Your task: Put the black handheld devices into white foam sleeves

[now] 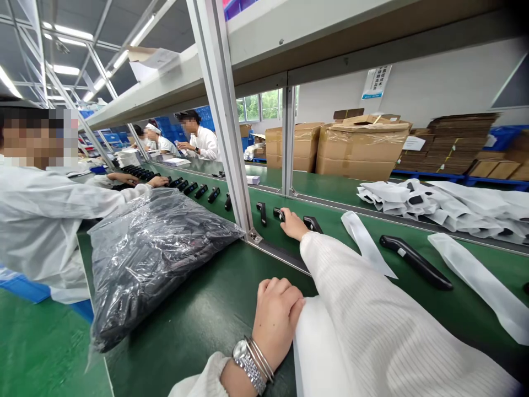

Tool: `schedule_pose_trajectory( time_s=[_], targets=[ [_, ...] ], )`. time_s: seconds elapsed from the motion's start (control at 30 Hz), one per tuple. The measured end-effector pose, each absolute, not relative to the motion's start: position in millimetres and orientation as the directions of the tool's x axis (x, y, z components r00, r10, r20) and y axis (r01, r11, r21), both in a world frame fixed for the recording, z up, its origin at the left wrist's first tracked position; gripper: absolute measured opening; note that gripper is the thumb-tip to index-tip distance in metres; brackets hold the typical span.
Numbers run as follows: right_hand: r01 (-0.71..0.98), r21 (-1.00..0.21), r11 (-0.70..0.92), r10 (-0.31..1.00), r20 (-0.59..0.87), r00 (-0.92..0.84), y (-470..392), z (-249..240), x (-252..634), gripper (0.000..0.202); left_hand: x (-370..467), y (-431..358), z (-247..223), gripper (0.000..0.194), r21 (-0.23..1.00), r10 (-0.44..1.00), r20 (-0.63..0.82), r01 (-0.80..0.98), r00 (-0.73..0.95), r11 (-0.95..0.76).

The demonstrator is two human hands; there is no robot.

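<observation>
1. Black device [278, 213] lay between two others [261, 214] on the green counter [271, 236], beyond a metal rail [281, 253].
2. Right hand [294, 225] touched its end; whether that grip was clamped was unclear.
3. Left hand [276, 311], nearer, rested beside white material [318, 347], seen from its back, its grip hidden.

Black device [277, 213] partly hidden by the right hand [295, 225]
</observation>
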State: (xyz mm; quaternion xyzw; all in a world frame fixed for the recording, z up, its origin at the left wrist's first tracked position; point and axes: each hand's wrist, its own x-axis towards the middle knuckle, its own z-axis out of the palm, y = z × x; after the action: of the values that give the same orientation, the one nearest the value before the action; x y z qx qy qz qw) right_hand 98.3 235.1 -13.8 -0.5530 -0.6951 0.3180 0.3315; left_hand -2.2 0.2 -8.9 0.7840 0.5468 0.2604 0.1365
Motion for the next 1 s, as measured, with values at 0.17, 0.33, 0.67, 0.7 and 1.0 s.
schedule_pose_trajectory(
  time_s=[0.17, 0.33, 0.67, 0.7, 1.0],
  targets=[
    [0.304, -0.945, 0.118, 0.981, 0.063, -0.186, 204.0, -14.1, 127.1, 0.056, -1.5, 0.9, -5.5, 0.017, 0.533, 0.914, 0.299, 0.746, 0.275, -0.399],
    [-0.047, -0.989, 0.140, 0.949, 0.148, -0.279, 129.7, -10.6, 173.0, 0.088, -0.7, -1.2, -6.3, 0.013, 0.581, 0.913, 0.320, 0.710, 0.252, -0.399],
    [-0.275, -0.959, 0.063, 0.888, 0.180, -0.423, 62.5, -8.2, 185.4, 0.075, 2.3, -10.7, -3.3, 0.010, 0.708, 0.905, 0.375, 0.569, 0.200, -0.419],
    [-0.262, -0.963, 0.067, 0.880, 0.181, -0.440, 60.2, -7.3, 183.3, 0.073, 2.7, -11.6, -2.8, 0.010, 0.711, 0.901, 0.384, 0.559, 0.201, -0.428],
    [0.045, -0.952, 0.302, 0.727, 0.199, -0.657, 31.7, 1.3, 171.2, 0.039, 1.9, -14.8, 3.3, 0.012, 0.769, 0.862, 0.506, 0.439, 0.026, -0.465]
  ],
)
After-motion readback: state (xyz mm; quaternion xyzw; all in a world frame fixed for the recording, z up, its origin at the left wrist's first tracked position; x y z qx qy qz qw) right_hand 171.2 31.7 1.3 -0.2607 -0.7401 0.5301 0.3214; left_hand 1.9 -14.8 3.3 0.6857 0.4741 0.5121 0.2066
